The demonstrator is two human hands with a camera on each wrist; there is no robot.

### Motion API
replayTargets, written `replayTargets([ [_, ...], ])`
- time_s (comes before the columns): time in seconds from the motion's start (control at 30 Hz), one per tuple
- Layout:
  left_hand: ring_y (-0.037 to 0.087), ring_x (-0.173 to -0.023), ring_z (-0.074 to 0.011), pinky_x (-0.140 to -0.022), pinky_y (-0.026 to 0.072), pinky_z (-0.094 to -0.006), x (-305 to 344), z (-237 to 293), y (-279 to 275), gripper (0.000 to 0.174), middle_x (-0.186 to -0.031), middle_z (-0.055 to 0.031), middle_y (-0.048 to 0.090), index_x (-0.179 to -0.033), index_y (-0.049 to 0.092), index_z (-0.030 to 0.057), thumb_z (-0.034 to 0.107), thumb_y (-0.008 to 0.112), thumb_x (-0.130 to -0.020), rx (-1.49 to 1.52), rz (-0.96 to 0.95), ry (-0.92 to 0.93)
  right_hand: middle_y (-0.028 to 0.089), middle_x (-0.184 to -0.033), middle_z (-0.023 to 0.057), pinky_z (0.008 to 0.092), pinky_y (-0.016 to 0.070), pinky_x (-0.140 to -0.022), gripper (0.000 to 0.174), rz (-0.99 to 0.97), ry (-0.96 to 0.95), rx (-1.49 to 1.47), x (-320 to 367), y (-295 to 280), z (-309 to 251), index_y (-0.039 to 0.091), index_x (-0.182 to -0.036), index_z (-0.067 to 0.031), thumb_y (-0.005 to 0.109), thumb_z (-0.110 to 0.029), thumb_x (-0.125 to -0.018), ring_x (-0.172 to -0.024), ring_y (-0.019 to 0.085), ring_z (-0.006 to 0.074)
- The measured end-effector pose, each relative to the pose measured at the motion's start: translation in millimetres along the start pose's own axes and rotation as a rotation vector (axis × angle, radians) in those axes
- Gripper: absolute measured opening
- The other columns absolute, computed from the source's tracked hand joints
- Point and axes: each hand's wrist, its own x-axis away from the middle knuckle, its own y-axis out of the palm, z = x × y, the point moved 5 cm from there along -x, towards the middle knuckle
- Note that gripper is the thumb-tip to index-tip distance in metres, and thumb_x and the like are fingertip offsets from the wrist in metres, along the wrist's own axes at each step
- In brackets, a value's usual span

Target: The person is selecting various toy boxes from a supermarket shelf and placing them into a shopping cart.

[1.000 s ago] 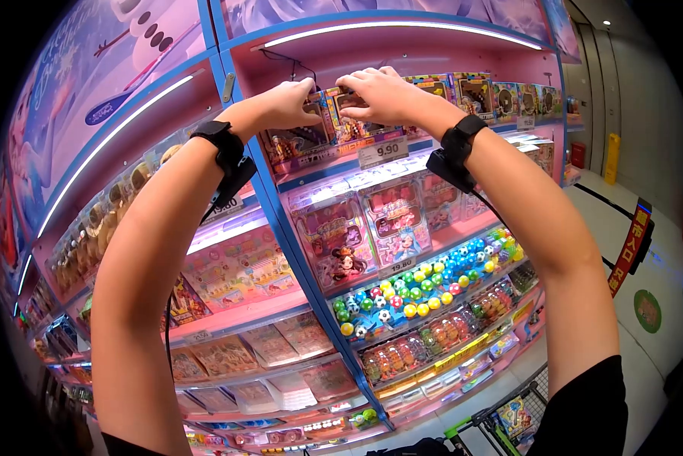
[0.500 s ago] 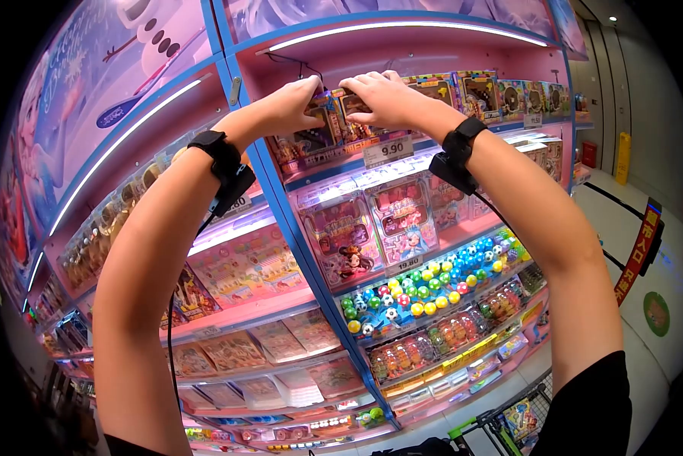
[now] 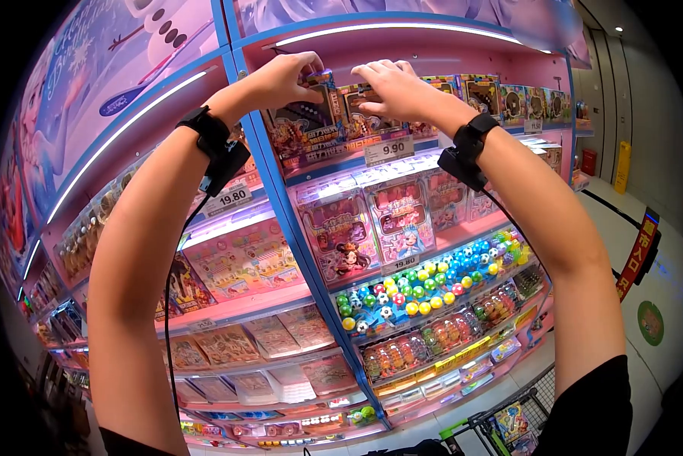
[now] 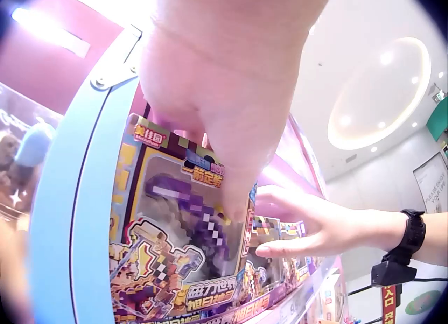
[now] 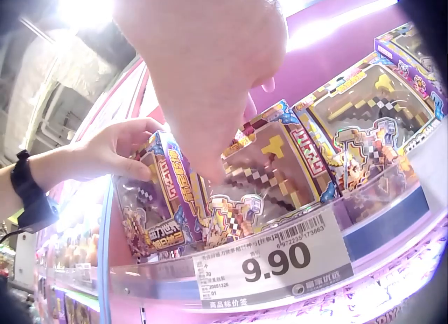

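My left hand [image 3: 286, 80] grips the top of a boxed toy [image 3: 305, 125] at the left end of the top shelf. Its thumb lies over the front and its fingers reach behind the upper edge. In the left wrist view this box [image 4: 183, 222] shows a purple pixel-style weapon through a clear window; it stands forward of its neighbour. My right hand [image 3: 394, 91] is at the neighbouring boxed toy [image 5: 273, 171], which has a brown and gold piece inside. The right thumb is in front of that box, the other fingers stretch loosely over its top.
A blue upright post [image 4: 59, 219] stands just left of the gripped box. A price tag [image 5: 273, 261] reading 9.90 hangs on the shelf front. More similar boxes [image 5: 374, 107] line the shelf rightward. Below are shelves of toys; a shopping cart [image 3: 501, 425] is at lower right.
My left hand has risen slightly and moved left, with the gripped box higher and farther forward. The right hand has shifted right, widening the gap between the hands.
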Motion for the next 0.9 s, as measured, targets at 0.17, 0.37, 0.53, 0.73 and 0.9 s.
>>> replayTargets([
  [0.17,0.063,-0.088,-0.0226,-0.080,0.0509,-0.0355,-1.0,1.8,-16.6,0.051,-0.096,-0.0127,0.066,-0.121,0.057,0.0039,0.026,0.079,-0.081,-0.065,0.075,0.062,0.053,-0.135,0.0172,0.0509,0.0307,-0.108,0.065,0.064,0.055,-0.113,1.8,-15.2,4.5,0.046,-0.136,-0.0103,0.063,-0.051,-0.089,-0.128,0.046,0.0343],
  [0.37,0.064,-0.090,-0.0230,-0.081,0.0515,-0.0350,0.5,9.1,-24.4,0.051,-0.098,-0.0131,0.066,-0.121,0.057,0.0051,0.028,0.079,-0.081,-0.100,0.097,0.072,0.054,-0.133,0.0185,0.0513,0.0299,-0.108,0.068,0.044,0.073,-0.140,4.2,-11.4,5.2,0.047,-0.135,-0.0120,0.059,-0.060,-0.088,-0.126,0.048,0.0350],
  [0.53,0.065,-0.089,-0.0227,-0.078,0.0533,-0.0354,3.4,14.6,-32.9,0.050,-0.102,-0.0134,0.066,-0.122,0.056,0.0054,0.030,0.077,-0.083,-0.111,0.105,0.074,0.055,-0.131,0.0189,0.0499,0.0357,-0.106,0.072,0.121,0.064,-0.257,6.0,-12.7,0.3,0.051,-0.132,-0.0092,0.059,-0.064,-0.086,-0.126,0.050,0.0346],
  [0.73,0.066,-0.089,-0.0183,-0.077,0.0563,-0.0317,12.3,24.3,-27.6,0.053,-0.103,-0.0118,0.065,-0.122,0.054,0.0056,0.037,0.075,-0.085,0.036,0.149,0.073,0.061,-0.120,0.0167,0.0413,0.0488,-0.095,0.073,0.216,0.085,-0.680,17.1,-25.3,-10.2,0.055,-0.126,-0.0055,0.061,-0.065,-0.085,-0.115,0.060,0.0285],
  [0.9,0.065,-0.089,-0.0132,-0.076,0.0557,-0.0295,22.0,46.3,-10.5,0.048,-0.102,-0.0089,0.064,-0.122,0.054,0.0050,0.034,0.073,-0.088,0.242,0.088,0.051,0.067,-0.101,0.0131,0.0322,0.0506,-0.084,0.059,0.152,0.167,-1.053,41.3,-24.8,-32.7,0.055,-0.121,-0.0019,0.072,-0.046,-0.086,-0.096,0.064,0.0188],
])
